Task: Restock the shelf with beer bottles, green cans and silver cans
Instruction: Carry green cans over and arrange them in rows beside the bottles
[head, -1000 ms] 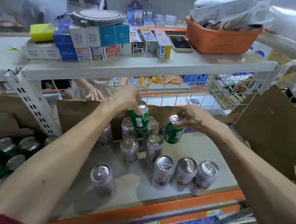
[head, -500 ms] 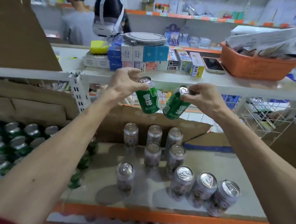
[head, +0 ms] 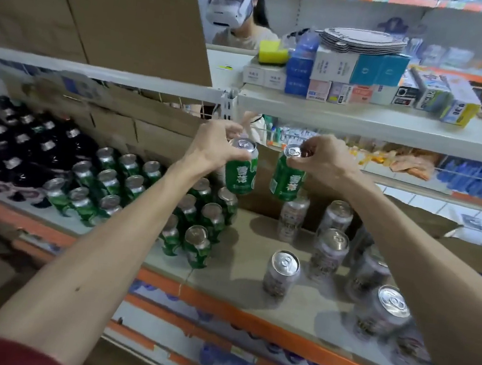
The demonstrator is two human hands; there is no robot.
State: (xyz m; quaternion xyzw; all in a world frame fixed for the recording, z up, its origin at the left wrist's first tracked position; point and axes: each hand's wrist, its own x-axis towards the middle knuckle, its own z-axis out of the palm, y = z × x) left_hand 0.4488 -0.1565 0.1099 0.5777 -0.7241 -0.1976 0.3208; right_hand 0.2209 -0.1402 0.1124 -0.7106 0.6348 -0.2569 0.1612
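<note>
My left hand [head: 214,148] grips a green can [head: 241,172] by its top, held in the air above the shelf [head: 227,298]. My right hand [head: 324,159] grips a second green can [head: 286,179] the same way, just to the right of the first. Below and to the left stand several green cans [head: 128,189] in rows. Several silver cans [head: 332,249] stand below and to the right. Dark beer bottles [head: 8,148] fill the shelf's far left.
A white upper shelf [head: 364,122] with small boxes and a stack of plates runs just above my hands. Cardboard sheets [head: 127,11] lean at the upper left and behind the cans. A person with a headset stands behind the shelving. An orange price rail edges the shelf front.
The view has swung left, bringing the green cans and beer bottles into sight. Both hands have carried their green cans left, from over the silver cans toward the green group, and hold them more upright.
</note>
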